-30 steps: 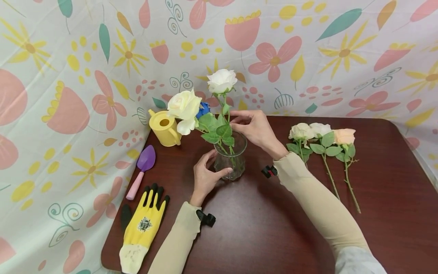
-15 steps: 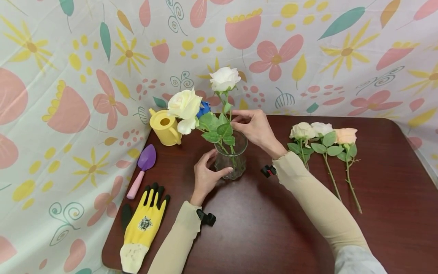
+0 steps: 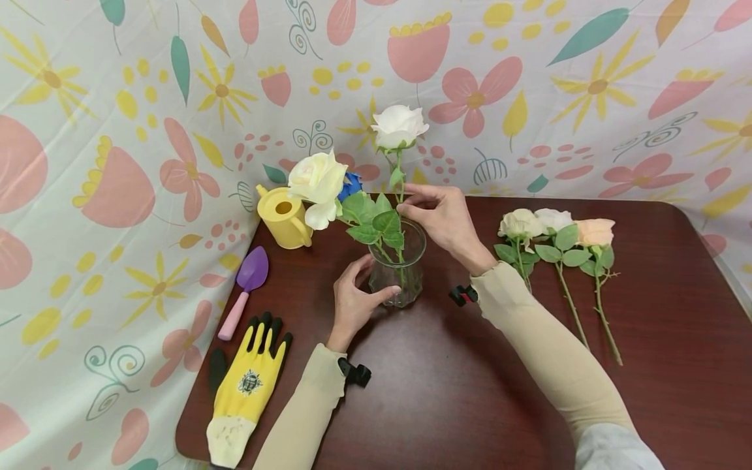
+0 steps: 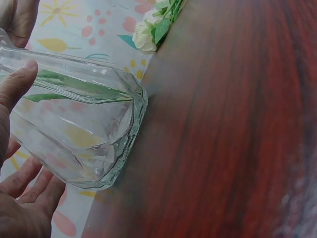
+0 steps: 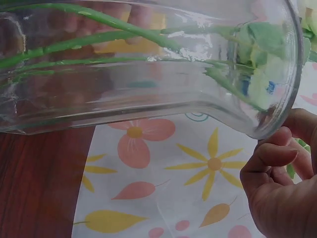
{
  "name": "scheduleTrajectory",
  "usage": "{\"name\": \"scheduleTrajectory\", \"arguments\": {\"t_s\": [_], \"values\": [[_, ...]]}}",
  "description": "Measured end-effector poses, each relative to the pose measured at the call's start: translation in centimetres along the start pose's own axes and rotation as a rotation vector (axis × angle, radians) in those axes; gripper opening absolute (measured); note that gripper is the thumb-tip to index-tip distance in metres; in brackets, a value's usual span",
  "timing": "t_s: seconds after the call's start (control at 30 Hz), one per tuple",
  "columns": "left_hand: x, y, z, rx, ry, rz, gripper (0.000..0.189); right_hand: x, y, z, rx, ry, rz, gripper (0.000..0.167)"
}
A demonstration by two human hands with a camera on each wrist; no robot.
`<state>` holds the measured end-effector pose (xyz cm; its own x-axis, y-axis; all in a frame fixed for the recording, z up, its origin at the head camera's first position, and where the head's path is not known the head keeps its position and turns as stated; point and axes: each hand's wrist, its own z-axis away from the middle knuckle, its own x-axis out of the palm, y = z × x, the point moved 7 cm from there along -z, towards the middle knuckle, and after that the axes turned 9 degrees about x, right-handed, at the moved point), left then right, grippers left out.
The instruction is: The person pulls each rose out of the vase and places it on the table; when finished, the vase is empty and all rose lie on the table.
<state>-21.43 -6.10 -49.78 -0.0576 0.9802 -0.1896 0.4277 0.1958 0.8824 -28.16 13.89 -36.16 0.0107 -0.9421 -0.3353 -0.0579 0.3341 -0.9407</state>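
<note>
A clear glass vase (image 3: 411, 281) stands on the dark table, and my left hand (image 3: 354, 299) grips its lower side with the thumb in front. My right hand (image 3: 445, 219), at the back right of the rim, pinches the stem of a tall white rose (image 3: 399, 126). A cream rose (image 3: 317, 181) leans out to the left, with a blue flower (image 3: 351, 186) partly hidden behind it. Through the glass (image 5: 148, 106) in the right wrist view, several green stems (image 5: 99, 39) cross. The right fingertips (image 5: 285, 136) are right at the rim there.
Left of the vase are a yellow watering can (image 3: 282, 228), a purple trowel (image 3: 253, 269) with a pink handle, and a yellow-and-black glove (image 3: 249, 382). At the right lie a cream rose (image 3: 520, 224), a white rose (image 3: 549, 219) and a peach rose (image 3: 595, 232). Patterned cloth (image 3: 499, 32) hangs behind.
The tall white rose has shifted right and slightly up, now more upright. My right hand has edged right with its stem. My left hand stays on the vase.
</note>
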Motion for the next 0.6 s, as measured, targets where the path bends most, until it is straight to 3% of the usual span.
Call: {"name": "scheduleTrajectory", "arguments": {"t_s": [0.6], "values": [[-0.1, 0.0, 0.1, -0.003, -0.002, 0.013, 0.075, -1.4, -0.9, 0.6, -0.028, 0.079, -0.04, 0.041]]}}
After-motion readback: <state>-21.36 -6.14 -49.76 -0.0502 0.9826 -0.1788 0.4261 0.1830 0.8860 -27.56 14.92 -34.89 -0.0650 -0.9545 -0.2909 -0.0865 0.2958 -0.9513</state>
